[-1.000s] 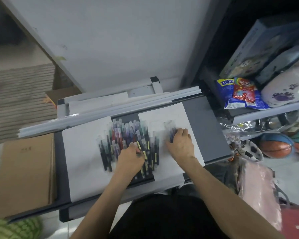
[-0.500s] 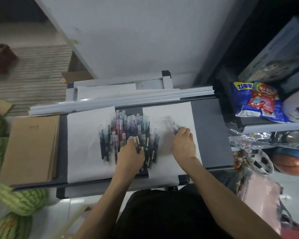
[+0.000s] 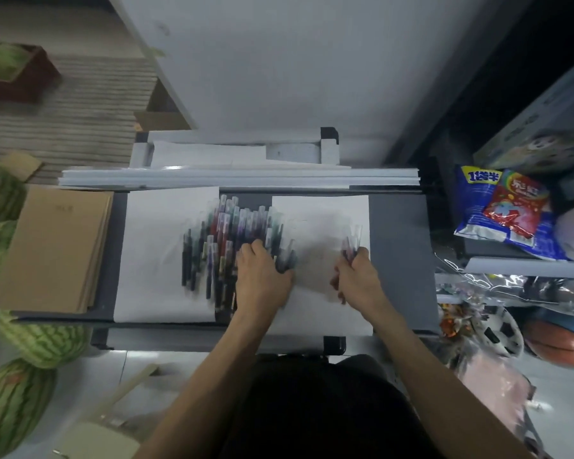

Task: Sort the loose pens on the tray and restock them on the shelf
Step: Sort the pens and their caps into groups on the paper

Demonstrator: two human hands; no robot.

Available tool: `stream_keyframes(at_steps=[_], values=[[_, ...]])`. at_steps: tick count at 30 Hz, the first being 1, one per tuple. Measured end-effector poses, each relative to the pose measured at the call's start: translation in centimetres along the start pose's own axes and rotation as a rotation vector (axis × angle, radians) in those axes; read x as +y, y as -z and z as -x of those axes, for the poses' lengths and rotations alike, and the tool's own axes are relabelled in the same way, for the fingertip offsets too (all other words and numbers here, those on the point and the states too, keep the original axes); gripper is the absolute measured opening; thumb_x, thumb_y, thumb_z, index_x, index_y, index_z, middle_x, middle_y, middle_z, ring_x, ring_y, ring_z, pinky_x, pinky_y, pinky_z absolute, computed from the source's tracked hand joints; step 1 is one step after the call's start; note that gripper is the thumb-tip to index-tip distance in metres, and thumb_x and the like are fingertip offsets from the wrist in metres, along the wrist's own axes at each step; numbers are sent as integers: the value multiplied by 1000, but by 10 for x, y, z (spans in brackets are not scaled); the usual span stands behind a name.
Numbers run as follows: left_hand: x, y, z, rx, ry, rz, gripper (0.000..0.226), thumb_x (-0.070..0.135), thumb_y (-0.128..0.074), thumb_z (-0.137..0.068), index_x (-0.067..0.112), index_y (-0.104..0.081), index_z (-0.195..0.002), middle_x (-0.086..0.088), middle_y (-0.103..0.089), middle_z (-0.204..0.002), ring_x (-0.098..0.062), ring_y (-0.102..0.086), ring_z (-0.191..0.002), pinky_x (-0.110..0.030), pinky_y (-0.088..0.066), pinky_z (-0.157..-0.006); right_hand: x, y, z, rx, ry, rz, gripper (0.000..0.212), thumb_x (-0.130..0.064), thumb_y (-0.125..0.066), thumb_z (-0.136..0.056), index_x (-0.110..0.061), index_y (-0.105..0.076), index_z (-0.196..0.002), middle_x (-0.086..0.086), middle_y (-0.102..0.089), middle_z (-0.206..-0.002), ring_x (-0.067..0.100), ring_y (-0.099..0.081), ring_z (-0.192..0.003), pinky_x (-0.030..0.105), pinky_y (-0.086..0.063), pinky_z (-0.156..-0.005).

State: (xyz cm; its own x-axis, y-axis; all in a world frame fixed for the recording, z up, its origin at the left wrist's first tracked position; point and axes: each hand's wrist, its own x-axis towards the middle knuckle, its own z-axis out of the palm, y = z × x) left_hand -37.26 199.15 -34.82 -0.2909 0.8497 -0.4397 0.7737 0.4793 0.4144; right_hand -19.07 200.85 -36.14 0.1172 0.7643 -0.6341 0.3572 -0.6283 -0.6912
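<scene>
A pile of loose pens (image 3: 227, 241) in several colours lies side by side in the middle of the dark grey tray (image 3: 398, 253), partly on two white paper sheets (image 3: 153, 260). My left hand (image 3: 262, 276) rests on the pile's right part, fingers down among the pens; whether it grips one is blurred. My right hand (image 3: 357, 276) is off to the right on the white sheet, fingers curled round a small bundle of pens (image 3: 352, 241) that stick out away from me.
A stack of brown cardboard (image 3: 53, 246) lies on the tray's left end. White strips (image 3: 239, 177) run along the far edge. Several watermelons (image 3: 14, 402) sit at the left. A shelf (image 3: 524, 266) at the right carries snack bags (image 3: 507, 213); balls (image 3: 557, 342) lie below.
My right hand has moved to the right, away from the pile, with pens in its grip. My left hand has shifted right over the pile. The view has tilted downward.
</scene>
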Motion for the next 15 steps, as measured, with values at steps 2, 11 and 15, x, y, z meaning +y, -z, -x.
stream_keyframes(at_steps=[2, 11, 15], values=[[4, -5, 2, 9, -10, -17, 90, 39, -79, -87, 7, -27, -153, -12, -35, -150, -35, -32, -145, -48, -40, -116, 3, 2, 3, -22, 0, -44, 11, -21, -43, -109, -10, -44, -110, 17, -66, -92, 15, -59, -57, 27, -47, -42], [7, -16, 10, 25, 27, -45, 77, 39, -76, -87, 9, -37, -146, -13, -39, -148, -35, -42, -137, -48, -45, -109, 6, -7, 12, -150, -67, -189, 20, -29, -44, -109, -9, -47, -109, 16, -69, -75, 27, -56, -48, 34, -42, -41], [2, -16, 14, 40, 72, -3, 79, 41, -80, -85, 11, -41, -147, -11, -44, -148, -35, -50, -132, -51, -49, -106, 4, -17, 12, -199, -80, -211, 21, -31, -45, -110, -11, -47, -112, 10, -76, -94, 30, -70, -66, 37, -53, -48]])
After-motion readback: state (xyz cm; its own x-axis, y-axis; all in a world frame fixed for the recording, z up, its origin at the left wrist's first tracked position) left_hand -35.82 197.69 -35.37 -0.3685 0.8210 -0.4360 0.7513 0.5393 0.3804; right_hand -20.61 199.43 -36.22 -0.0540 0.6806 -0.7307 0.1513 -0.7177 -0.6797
